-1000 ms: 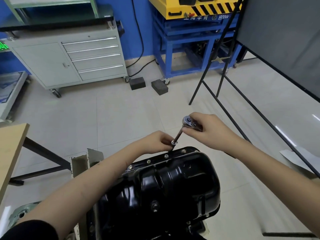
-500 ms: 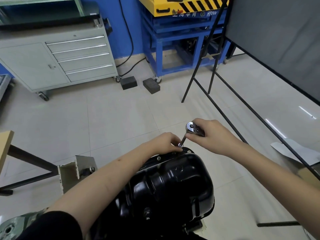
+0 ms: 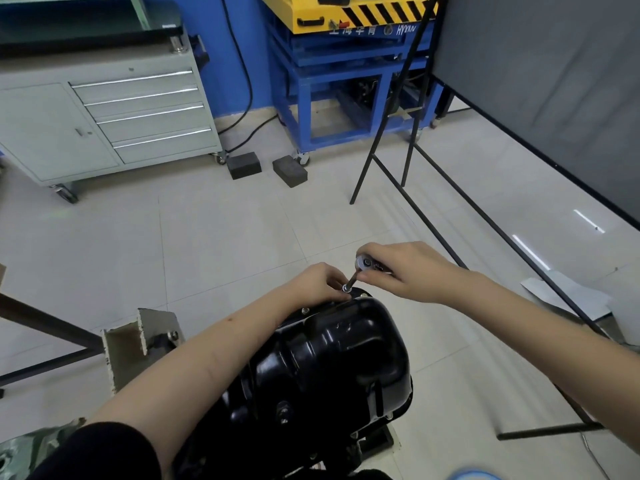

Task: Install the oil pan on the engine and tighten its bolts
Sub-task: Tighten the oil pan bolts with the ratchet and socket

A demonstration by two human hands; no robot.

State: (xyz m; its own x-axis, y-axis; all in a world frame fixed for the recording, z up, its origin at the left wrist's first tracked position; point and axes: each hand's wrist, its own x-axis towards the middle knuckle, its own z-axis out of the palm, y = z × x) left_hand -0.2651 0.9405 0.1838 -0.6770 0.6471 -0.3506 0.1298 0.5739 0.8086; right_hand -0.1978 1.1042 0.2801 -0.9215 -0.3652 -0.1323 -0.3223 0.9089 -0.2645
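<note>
The ratchet (image 3: 367, 265) is gripped by the right hand (image 3: 408, 271). Its socket end (at the oil pan (image 3: 332, 362) flange, 12 o'clock) is pinched by the left hand (image 3: 317, 285).

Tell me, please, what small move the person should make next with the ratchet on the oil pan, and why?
Probably swing the ratchet handle to turn the bolt. The right hand grips the ratchet, its socket sits at the far flange of the oil pan, and the left hand steadies the socket there.
</note>
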